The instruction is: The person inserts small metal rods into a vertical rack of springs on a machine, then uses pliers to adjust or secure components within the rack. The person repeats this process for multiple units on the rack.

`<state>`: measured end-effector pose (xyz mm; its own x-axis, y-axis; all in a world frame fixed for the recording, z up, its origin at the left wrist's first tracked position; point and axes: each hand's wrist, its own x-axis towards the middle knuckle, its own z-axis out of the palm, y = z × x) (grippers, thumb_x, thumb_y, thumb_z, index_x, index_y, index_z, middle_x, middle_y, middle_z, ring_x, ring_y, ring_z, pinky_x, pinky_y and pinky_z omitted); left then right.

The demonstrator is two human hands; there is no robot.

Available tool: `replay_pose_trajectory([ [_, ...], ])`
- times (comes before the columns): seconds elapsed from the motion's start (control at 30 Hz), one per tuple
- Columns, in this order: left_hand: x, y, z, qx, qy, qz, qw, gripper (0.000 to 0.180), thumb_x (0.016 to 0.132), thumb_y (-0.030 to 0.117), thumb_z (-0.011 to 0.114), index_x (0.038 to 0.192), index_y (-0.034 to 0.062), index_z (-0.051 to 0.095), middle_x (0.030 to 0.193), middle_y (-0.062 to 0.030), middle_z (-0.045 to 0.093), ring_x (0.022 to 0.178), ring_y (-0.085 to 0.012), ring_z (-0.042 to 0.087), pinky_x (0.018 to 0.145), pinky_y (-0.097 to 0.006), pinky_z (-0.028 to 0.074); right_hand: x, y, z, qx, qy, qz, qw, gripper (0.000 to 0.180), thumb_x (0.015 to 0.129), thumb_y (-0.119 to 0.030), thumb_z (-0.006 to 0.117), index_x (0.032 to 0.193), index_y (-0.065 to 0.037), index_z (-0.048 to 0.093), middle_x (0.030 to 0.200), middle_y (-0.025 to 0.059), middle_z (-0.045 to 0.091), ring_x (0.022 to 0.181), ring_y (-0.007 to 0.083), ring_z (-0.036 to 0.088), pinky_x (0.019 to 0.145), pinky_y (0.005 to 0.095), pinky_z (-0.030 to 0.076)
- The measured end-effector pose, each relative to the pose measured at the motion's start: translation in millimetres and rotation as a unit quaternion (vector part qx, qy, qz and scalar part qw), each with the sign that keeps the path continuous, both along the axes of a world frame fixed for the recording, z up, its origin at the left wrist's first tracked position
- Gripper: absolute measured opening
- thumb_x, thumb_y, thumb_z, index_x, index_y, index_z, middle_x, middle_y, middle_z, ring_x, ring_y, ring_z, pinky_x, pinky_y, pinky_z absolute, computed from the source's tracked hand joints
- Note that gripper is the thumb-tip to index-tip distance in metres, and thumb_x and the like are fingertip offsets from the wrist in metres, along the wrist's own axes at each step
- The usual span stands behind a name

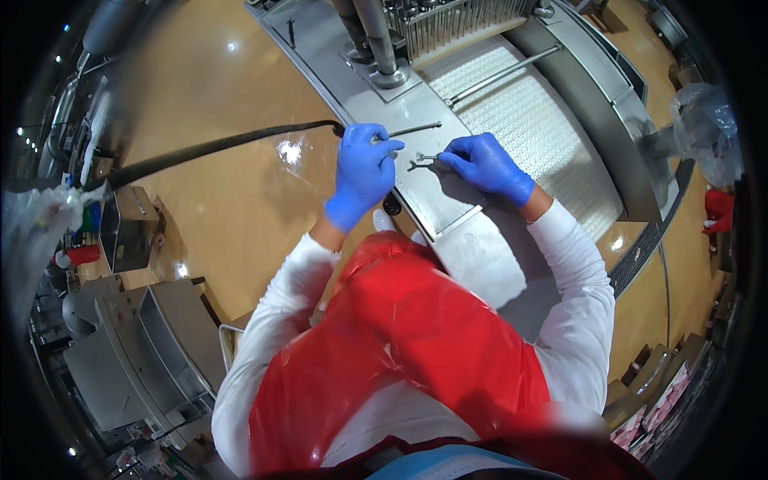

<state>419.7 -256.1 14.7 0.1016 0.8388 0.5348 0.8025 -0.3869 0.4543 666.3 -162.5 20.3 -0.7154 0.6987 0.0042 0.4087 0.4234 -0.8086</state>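
My left hand [364, 164], in a blue glove, is closed above the near edge of a steel machine top [432, 200]. Its curled fingers hide whatever they hold. A black hose [240, 142] reaches it from the left, and a thin metal rod [418, 128] with a dark tip runs out on its right; whether either is gripped I cannot tell. My right hand [490, 166], also gloved in blue, pinches a small open-ended wrench [429, 156] just over the steel. The wrench's forked end points left, toward my left hand, and casts a shadow below it.
A white conveyor belt [520, 120] lies right of the steel top, crossed by a metal bar [504, 76]. Rows of needles [460, 30] and thick steel posts [376, 36] stand beyond. A dark tool [290, 32] rests far left on the machine. Metal bins [172, 336] stand lower left.
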Motion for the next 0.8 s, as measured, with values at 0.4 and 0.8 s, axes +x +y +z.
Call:
replay_pose_trajectory([
  [0.4,14,-5,0,-0.034,-0.015,-0.003,0.999,0.033,0.075,0.000,0.066,0.104,0.0108,0.078,0.103,-0.0101,0.064,0.100,-0.0302,0.059,0.086,-0.042,0.050,0,10,0,0.004,-0.020,0.002,1.000,0.029,0.095,-0.027,0.069,0.092,0.001,0.076,0.076,0.0216,0.069,0.064,0.0294,0.067,0.064,0.0371,0.053],
  [0.8,21,13,-32,-0.040,-0.111,0.007,0.993,0.021,0.095,0.018,0.065,0.082,0.0013,0.062,0.082,-0.0155,0.059,0.084,-0.0371,0.056,0.078,-0.046,0.045,-7,-7,8,0.152,0.056,0.013,0.987,0.014,0.089,-0.017,0.076,0.093,-0.005,0.071,0.081,0.0144,0.069,0.071,0.0333,0.069,0.065,0.0402,0.055],
])
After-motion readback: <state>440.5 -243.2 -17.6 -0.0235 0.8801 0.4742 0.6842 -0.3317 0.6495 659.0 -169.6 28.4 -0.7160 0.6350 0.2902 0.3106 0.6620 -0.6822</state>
